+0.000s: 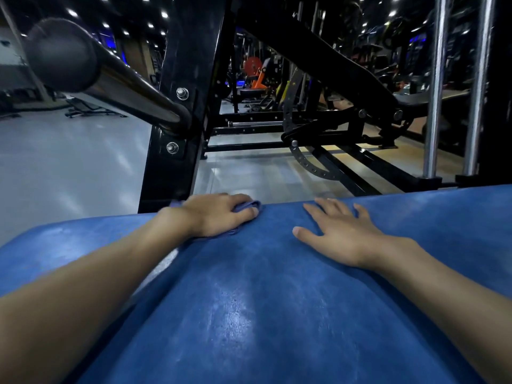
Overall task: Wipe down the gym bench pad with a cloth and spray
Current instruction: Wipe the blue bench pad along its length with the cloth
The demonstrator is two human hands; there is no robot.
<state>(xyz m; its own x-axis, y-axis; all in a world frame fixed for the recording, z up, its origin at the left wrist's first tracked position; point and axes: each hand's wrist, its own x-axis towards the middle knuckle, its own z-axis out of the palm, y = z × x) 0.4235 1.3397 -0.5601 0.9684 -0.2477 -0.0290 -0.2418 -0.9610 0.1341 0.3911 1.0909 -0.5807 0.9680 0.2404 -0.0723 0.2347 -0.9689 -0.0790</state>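
a wide blue bench pad (249,300) is seen from above, filling the lower half of the view. near the pad's far edge, toward its left side, the left hand (219,214) is laid over a small bluish cloth (246,207). the fingers are bent over the cloth and the thumb is tucked against it, so the cloth is held and pressed onto the pad. the right hand (340,234) is rested flat on the pad near the far edge, right of the middle, with fingers spread and nothing held.

a glossy, speckled patch is seen in the middle of the pad. it may be spray or wiped moisture, though it cannot be told apart from reflected light. no spray bottle is in view.

the wiping is judged to be under way at the far edge. how much of the pad has been covered cannot be told. the near part and the right side are judged as possibly left to do.

beyond the pad, a metal bar (124,84), a black frame post (180,106) and a grey floor (69,162) are seen.
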